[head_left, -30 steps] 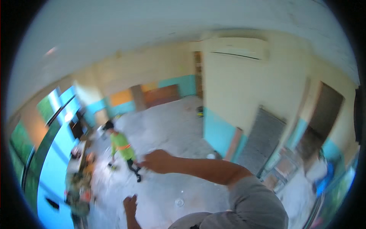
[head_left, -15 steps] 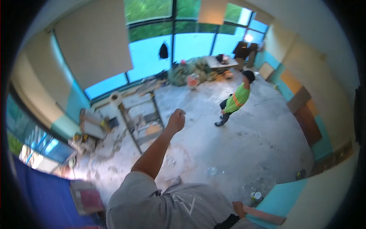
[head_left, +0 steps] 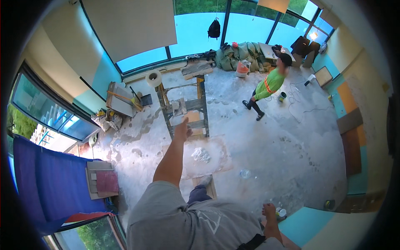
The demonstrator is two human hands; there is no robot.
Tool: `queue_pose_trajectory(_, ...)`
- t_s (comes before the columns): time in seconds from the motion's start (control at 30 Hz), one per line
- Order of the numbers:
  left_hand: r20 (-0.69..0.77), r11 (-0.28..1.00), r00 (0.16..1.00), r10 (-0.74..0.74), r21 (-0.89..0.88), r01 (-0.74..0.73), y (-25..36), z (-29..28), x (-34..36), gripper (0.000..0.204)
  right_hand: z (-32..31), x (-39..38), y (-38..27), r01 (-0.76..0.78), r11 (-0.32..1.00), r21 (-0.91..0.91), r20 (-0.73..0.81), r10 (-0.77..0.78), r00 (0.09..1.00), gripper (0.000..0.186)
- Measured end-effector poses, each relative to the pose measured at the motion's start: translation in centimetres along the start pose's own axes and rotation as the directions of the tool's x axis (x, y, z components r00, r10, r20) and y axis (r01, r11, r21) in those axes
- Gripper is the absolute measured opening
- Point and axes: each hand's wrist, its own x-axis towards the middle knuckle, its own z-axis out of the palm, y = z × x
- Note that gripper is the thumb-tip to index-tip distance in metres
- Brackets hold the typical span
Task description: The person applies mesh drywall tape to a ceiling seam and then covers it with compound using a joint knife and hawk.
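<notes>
My left hand (head_left: 182, 130) is stretched forward, index finger extended and nothing in it, appearing in front of a wooden step frame (head_left: 193, 103) with a white roll (head_left: 153, 78) at its top left. A pile of white powder (head_left: 201, 154) lies on the floor below that hand. My right hand (head_left: 269, 210) hangs at my side, fingers curled; I cannot make out what, if anything, is in it. A small white container (head_left: 281, 212) appears just beside it. My foot (head_left: 205, 180) is on or beside a narrow board.
A co-worker (head_left: 268, 86) in green stands beyond, right of the frame, near a dark bucket (head_left: 282, 96) and cables. Sacks (head_left: 237, 54) line the windows. A leaning board with tools (head_left: 118, 100) stands left; a blue sheet (head_left: 54, 179) hangs lower left. A clear container (head_left: 245, 173) lies mid-floor.
My view has swung left toward the windows, then settled with the frame central. My left arm now reaches forward with a finger out. The co-worker has taken steps across the floor.
</notes>
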Motion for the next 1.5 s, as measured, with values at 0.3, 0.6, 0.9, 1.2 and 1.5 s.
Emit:
queue_pose_trajectory(0.3, 0.010, 0.917, 0.997, 0.081, -0.392, -0.071, 10.6, 7.7, 9.4, 0.057, 3.7, -1.1, 0.1, -0.012, 0.944, -0.329, 0.138, 0.060, 0.989, 0.031)
queue_pose_trajectory(0.6, -0.104, 0.838, 0.988, 0.114, -0.525, -0.152, 15.1, 14.5, 17.3, 0.062, 3.4, -1.8, 3.1, -0.171, 0.885, -0.433, 0.023, 0.201, 0.979, 0.028)
queue_pose_trajectory(0.9, -0.051, 0.767, 0.980, 0.195, -0.615, -0.185, 16.7, 14.1, 21.5, 0.030, 4.1, 2.6, 8.8, 0.083, 0.814, -0.574, 0.086, -0.040, 0.995, 0.030)
queue_pose_trajectory(1.2, 0.157, 0.796, 0.943, 0.292, -0.587, -0.148, 4.4, 6.1, 12.7, 0.030, 6.5, 0.7, 2.8, -0.084, 0.935, -0.345, 0.081, 0.118, 0.990, 0.030)
queue_pose_trajectory(1.5, -0.333, 0.961, 0.913, -0.236, -0.222, 0.167, -18.4, -8.7, -2.3, 0.049, 6.5, 1.1, 1.4, -0.050, 0.942, -0.332, 0.201, 0.122, 0.972, 0.032)
